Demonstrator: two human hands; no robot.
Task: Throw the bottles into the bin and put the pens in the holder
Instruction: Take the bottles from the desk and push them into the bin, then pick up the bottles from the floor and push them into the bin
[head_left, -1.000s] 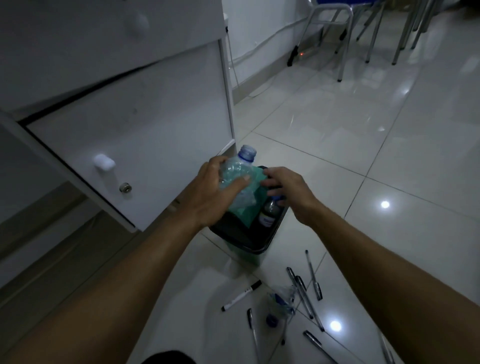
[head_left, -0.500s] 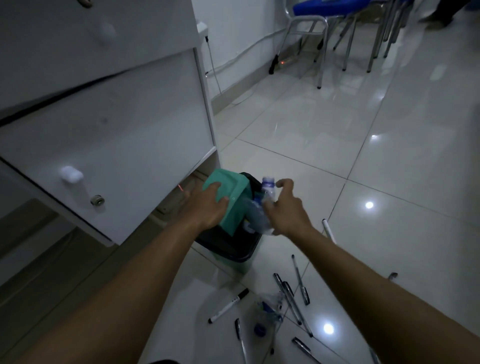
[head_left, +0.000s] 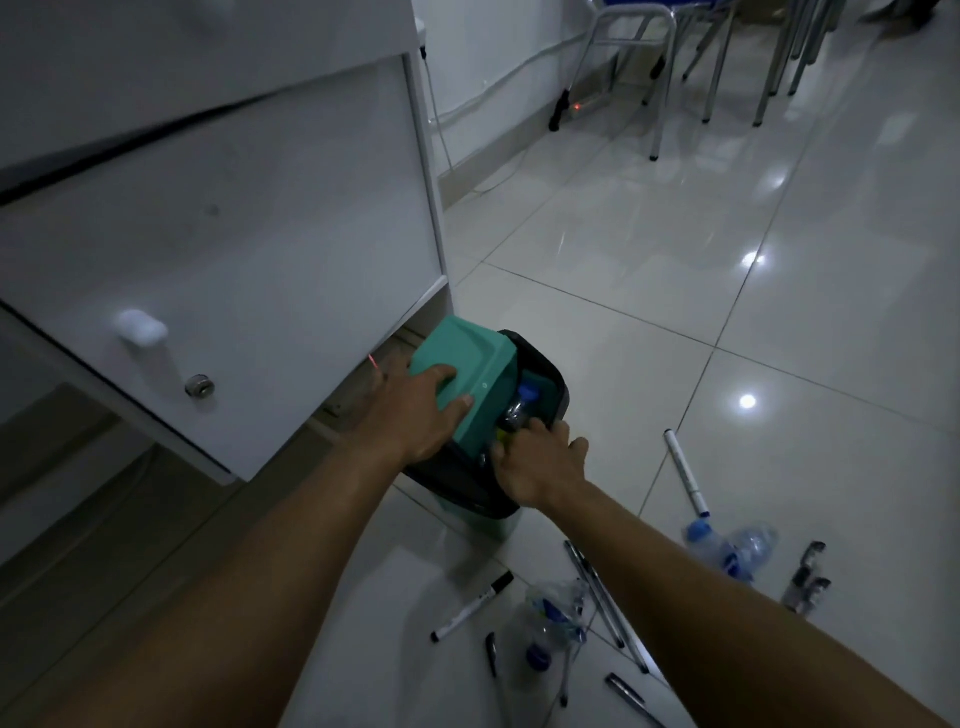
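Observation:
A small bin (head_left: 550, 379) with a black liner and a green swing lid (head_left: 467, 364) stands on the floor beside a white cabinet. My left hand (head_left: 415, 410) presses the lid tilted open. My right hand (head_left: 540, 462) reaches into the bin's mouth, its fingers on a clear bottle with a blue cap (head_left: 522, 402) that lies inside. Two more crushed clear bottles lie on the floor, one (head_left: 732, 548) to the right and one (head_left: 550, 621) near my right forearm. Several pens (head_left: 602, 597) and two white markers (head_left: 685, 470) (head_left: 472, 608) are scattered around them.
The white cabinet (head_left: 234, 260) with a knob and lock overhangs the bin on the left. Metal chair legs (head_left: 665, 78) stand at the far back. A cable runs along the wall skirting. A metal clip-like object (head_left: 805, 577) lies at the right. Glossy floor tiles stretch to the right.
My left hand went from holding a bottle to pressing the lid open. My right hand brought a bottle to the bin and has pushed it down inside. The view shifted left.

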